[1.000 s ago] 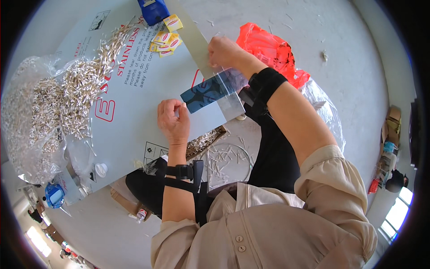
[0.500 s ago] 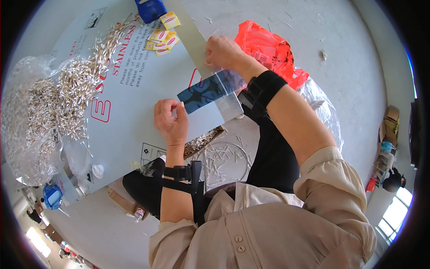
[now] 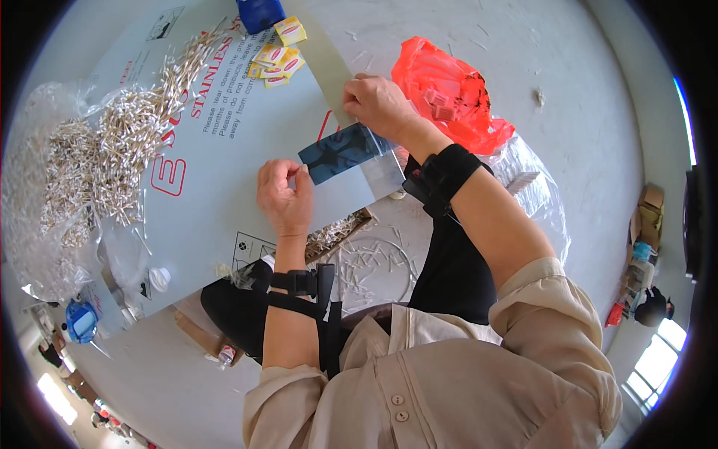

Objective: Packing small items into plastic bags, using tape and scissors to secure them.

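A glossy dark blue plastic sheet [image 3: 334,156], looking like film or a flat bag, lies on the printed table board [image 3: 232,179]. A clear plastic part [image 3: 385,173] is at its right end, by the table's edge. My left hand [image 3: 286,196] is closed, thumb and forefinger pinched at the sheet's left corner. Beyond the sheet's far edge, my right hand [image 3: 380,106] has its fingers curled together; whatever is in them is hidden. Its wrist passes over the sheet's right end. Both wrists wear black straps.
Cotton swabs [image 3: 123,150] are heaped at the left, partly in a clear bag [image 3: 37,187]. Yellow packets [image 3: 280,63] and a blue container [image 3: 260,13] sit at the far edge. A red plastic bag [image 3: 441,97] lies to the right. Below the table, a box [image 3: 340,233] holds swabs.
My right hand has come down slightly toward the board, and the clear film stretched under it shows less. My left hand stays at the sheet's corner. The view has shifted a little.
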A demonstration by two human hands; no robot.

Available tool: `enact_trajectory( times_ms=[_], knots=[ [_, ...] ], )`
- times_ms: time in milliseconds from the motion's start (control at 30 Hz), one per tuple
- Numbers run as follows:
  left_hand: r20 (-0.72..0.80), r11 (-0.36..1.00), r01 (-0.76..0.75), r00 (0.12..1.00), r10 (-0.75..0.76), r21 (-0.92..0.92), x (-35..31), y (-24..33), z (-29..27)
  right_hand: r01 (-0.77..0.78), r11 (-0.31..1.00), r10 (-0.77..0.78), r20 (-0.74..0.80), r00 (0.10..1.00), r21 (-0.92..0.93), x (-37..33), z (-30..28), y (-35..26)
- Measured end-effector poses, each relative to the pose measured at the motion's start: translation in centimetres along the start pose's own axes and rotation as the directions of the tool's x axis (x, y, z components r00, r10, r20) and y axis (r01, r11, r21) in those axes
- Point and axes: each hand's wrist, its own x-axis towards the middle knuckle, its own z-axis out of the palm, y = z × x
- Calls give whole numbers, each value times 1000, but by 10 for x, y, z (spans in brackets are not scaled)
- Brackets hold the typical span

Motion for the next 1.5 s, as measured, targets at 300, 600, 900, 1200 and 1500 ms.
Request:
enact_trajectory(
  times_ms=[300,600,900,1200,1500],
  knots=[
    [-1,1000,-10,1000,10,21,1,-1,0,52,975,-9,194,981,-218,7,1,-5],
    [-4,999,-21,1000,22,37,0,-2,1,-20,993,16,37,999,116,-7,-4,9],
    [-6,998,-21,1000,22,51,1,-2,2,59,958,-60,5,998,-279,1,9,-1],
    [-4,998,-36,999,36,53,1,-3,1,-36,997,39,-37,999,74,-8,6,5],
    [-2,998,-25,1000,26,50,1,-3,1,-64,997,63,15,998,52,-9,1,-6]
  ],
)
